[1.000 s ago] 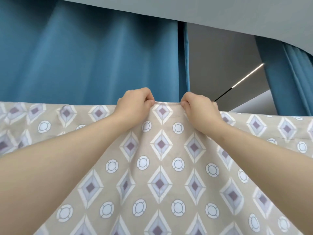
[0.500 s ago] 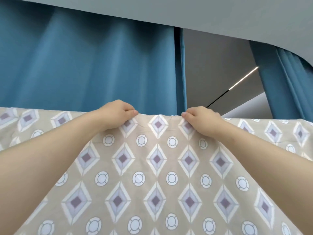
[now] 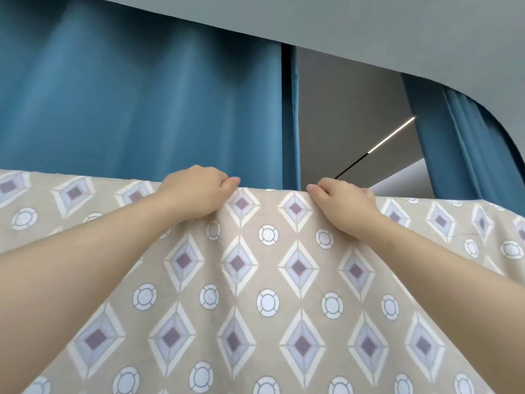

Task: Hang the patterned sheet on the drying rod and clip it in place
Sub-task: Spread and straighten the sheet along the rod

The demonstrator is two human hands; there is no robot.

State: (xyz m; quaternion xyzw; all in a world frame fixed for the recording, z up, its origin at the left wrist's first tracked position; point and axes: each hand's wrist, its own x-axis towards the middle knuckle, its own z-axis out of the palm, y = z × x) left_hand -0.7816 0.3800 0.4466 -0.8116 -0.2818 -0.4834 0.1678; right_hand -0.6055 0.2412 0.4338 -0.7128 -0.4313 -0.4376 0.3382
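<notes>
Sheet (image 3: 267, 280): beige cloth printed with rows of white-edged diamonds, each with a lilac field and a plum centre, alternating with small white rings. It fills the lower half of the view, and its top edge runs level across the frame. What carries that edge is hidden by the cloth. Behind it hangs a pleated blue curtain (image 3: 142, 109), with a second panel (image 3: 460, 143) at right, under a grey ceiling (image 3: 369, 24). Left hand (image 3: 196, 191) and right hand (image 3: 343, 203): set near each other at the top edge, each with fingers curled over it and pinching the cloth against the thumb. Light strip (image 3: 392, 135): a thin bright line between the curtains.
</notes>
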